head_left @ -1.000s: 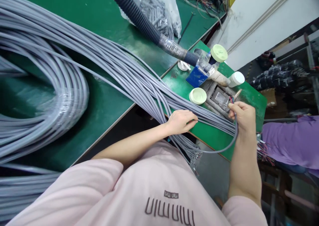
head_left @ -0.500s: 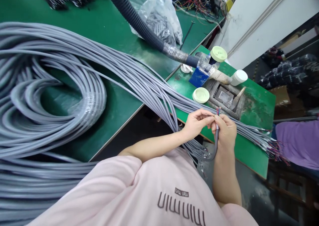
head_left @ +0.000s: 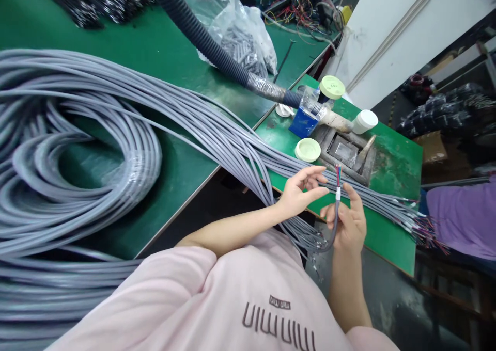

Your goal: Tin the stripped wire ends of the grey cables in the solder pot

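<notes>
My right hand (head_left: 349,219) grips a grey cable (head_left: 336,214) just below its end, thumb and lower fingers around it and the index finger raised. The cable's end points up, with a white band (head_left: 338,193) and several thin coloured wires (head_left: 338,174) fanning from it. To the left, my left hand (head_left: 304,190) is open, thumb and fingers apart, holding nothing and clear of the cable. Behind both hands a bundle of grey cables (head_left: 232,129) crosses the benches, its stripped coloured ends (head_left: 430,232) hanging over the right edge.
Large grey cable coils (head_left: 143,170) lie on the left bench. A solder pot (head_left: 344,152) stands beyond my hands, near a blue box (head_left: 304,123), round tubs (head_left: 308,149) and a black hose (head_left: 201,36). Someone in a purple top (head_left: 461,217) is at the right.
My left hand has let go of the cable end and opened, moving slightly left. The white band and coloured wires now show in full above my right hand.
</notes>
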Demonstrator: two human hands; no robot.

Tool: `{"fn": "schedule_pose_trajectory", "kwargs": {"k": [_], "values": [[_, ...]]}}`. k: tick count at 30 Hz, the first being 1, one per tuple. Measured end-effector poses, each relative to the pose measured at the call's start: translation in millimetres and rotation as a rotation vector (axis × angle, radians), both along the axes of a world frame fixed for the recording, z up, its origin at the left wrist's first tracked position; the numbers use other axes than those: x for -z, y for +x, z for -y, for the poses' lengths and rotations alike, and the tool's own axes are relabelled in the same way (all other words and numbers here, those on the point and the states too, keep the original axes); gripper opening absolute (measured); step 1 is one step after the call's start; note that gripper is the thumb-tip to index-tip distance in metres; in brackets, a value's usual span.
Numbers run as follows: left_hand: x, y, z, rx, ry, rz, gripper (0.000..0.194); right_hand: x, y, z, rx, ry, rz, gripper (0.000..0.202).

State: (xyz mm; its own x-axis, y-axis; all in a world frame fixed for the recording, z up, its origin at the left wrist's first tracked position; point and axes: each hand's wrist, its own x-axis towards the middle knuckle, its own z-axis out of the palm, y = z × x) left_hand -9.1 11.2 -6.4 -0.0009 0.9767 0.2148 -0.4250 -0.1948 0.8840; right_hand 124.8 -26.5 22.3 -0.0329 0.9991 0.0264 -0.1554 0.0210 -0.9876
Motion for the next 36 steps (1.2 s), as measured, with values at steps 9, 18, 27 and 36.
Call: {"fn": "schedule_pose_trajectory", "kwargs": {"k": [9,18,27,36], "values": [[14.1,-9,10,0.336,-0.118,-0.011,0.038,-3.9,17,-7,0.010,0.027,0.490,0.030],[18.3,-11,18,0.319,0.073,-0.225,0.030,-47.8,6,-34,0.032,0.337,0.924,0.013],[19.0,-20,13,0.304,-0.090,-0.091,0.032,-32.3,-3,-32,0.194,0.547,0.722,0.011],[15.0,-25,11,0.500,-0.376,0.192,0.043,-25.6,2,-27,0.237,0.435,0.588,0.007]]}}
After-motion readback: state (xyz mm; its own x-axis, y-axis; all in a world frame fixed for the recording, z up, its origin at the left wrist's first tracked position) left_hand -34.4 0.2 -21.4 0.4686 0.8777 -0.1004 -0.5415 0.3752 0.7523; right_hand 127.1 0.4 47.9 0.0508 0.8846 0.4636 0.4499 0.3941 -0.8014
